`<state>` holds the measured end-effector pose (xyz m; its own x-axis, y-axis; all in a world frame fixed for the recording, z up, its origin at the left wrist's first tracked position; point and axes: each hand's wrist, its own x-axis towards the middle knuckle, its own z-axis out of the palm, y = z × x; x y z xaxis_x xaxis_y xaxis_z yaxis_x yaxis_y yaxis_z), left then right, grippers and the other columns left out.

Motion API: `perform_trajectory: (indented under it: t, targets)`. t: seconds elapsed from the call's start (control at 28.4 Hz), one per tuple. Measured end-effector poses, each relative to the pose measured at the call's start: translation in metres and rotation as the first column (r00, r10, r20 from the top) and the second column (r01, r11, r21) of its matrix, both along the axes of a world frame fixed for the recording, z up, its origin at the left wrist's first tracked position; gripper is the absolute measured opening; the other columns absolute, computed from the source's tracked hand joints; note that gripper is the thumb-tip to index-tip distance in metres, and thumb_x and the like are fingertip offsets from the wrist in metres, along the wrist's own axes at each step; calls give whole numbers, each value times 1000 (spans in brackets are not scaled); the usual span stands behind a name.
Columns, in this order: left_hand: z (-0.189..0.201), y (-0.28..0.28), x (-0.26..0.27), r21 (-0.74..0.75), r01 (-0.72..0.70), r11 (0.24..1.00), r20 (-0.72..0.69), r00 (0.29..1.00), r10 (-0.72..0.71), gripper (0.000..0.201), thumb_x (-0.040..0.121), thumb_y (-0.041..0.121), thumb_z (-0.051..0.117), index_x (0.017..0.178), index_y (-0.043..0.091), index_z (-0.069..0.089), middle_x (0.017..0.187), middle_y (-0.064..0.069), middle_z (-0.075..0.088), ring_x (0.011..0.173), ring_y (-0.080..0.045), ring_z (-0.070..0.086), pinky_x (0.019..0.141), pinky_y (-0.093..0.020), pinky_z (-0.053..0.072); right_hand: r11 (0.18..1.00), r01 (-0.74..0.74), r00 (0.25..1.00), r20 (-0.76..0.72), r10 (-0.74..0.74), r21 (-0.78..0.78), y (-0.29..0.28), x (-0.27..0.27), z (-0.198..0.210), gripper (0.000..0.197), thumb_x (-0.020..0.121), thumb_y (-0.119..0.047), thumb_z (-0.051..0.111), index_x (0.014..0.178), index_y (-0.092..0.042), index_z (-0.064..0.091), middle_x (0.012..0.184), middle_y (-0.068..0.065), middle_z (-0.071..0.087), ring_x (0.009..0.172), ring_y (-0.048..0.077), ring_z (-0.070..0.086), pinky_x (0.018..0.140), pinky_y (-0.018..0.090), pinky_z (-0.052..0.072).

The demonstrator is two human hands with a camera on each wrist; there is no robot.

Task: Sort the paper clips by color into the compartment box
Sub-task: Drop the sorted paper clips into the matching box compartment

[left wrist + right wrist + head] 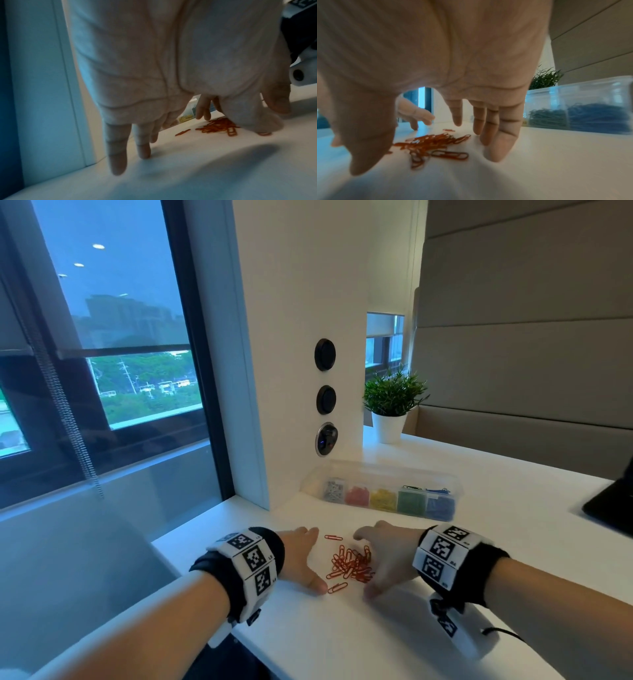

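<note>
A pile of red paper clips (351, 565) (217, 125) (433, 140) lies on the white desk between my two hands. One stray clip (333, 537) lies just beyond the pile, another (337, 587) just in front. My left hand (303, 558) (137, 135) stands on the desk left of the pile, fingers straight, holding nothing. My right hand (383, 556) (471, 128) arches over the pile's right side, fingers spread. The clear compartment box (383, 486) (582, 102) behind holds grey, red, yellow, green and blue clips in separate compartments.
A white pillar (301, 337) with three round black sockets rises behind the left hand, close to the box's left end. A potted plant (390, 405) stands at the back. A dark object (613, 501) sits at the right edge. The desk's left edge drops off near my left wrist.
</note>
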<state>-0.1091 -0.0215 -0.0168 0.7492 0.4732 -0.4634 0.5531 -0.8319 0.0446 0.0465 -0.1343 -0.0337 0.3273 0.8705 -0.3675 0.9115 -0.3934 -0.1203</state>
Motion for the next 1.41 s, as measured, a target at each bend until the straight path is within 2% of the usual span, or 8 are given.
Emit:
perform_trajectory:
  t: [0.25, 0.46, 0.56, 0.74, 0.92, 1.06, 1.23, 1.41]
  targets:
    - [-2, 5, 6, -34, -42, 999, 19, 999, 43, 109, 70, 66, 73, 153, 21, 16, 150, 2, 27, 135, -23, 37, 108, -44, 37, 996, -19, 1000, 18, 18, 81, 28, -7, -1, 32, 73, -20, 74, 103, -22, 67, 101, -4, 60, 90, 14, 56, 68, 24, 47]
    - [-1, -9, 35, -60, -34, 998, 149, 988, 43, 91, 71, 48, 82, 144, 14, 41, 136, -2, 47, 121, -22, 53, 102, -33, 46, 989, 120, 988, -109, -110, 92, 30, 15, -4, 13, 66, -13, 79, 74, -22, 75, 76, -5, 73, 74, 12, 69, 72, 29, 61]
    - [-2, -12, 50, -110, -13, 994, 204, 978, 36, 69, 75, 36, 81, 134, 12, 54, 125, -4, 59, 107, -20, 62, 89, -27, 51, 957, 267, 926, -305, -224, 110, 21, 32, 0, 13, 74, -11, 78, 84, -18, 76, 85, -1, 74, 82, 14, 72, 78, 31, 61]
    - [-5, -17, 72, -55, 9, 998, 232, 973, 4, 24, 81, 13, 72, 105, 8, 73, 107, -6, 71, 97, -20, 65, 88, -30, 55, 867, 480, 774, -529, -348, 132, 3, 59, 8, 10, 74, -6, 77, 80, -14, 77, 78, 3, 76, 78, 14, 74, 79, 30, 60]
    - [-6, -15, 85, -47, -12, 999, 154, 988, 19, 17, 79, 5, 72, 96, 9, 68, 96, -6, 66, 86, -21, 62, 84, -30, 55, 813, 567, 664, -658, -355, 134, 2, 73, 21, 10, 71, 0, 79, 80, -6, 77, 78, 9, 76, 78, 20, 74, 83, 34, 60]
    - [-5, -1, 88, -112, 0, 994, 168, 986, 19, 22, 79, 3, 71, 100, 11, 69, 106, -7, 68, 82, -16, 57, 76, -26, 53, 794, 592, 630, -693, -349, 139, 11, 85, 34, 20, 67, 3, 80, 85, 0, 74, 80, 14, 75, 78, 24, 74, 83, 38, 59]
    - [-6, 13, 83, -324, -68, 944, 243, 958, 153, 24, 79, 2, 67, 98, 16, 67, 83, -4, 68, 68, -12, 62, 68, -22, 54, 798, 592, 606, -715, -348, 114, 8, 86, 26, 12, 68, 6, 79, 75, -2, 75, 78, 16, 74, 76, 26, 74, 84, 39, 59]
    - [-12, 17, 74, -641, -153, 752, 321, 836, 444, 18, 84, -5, 65, 90, 12, 66, 96, -12, 67, 79, -18, 66, 75, -25, 59, 788, 612, 532, -775, -342, 72, -3, 81, 16, 10, 73, 6, 77, 81, 1, 73, 77, 15, 74, 74, 24, 73, 85, 39, 58]
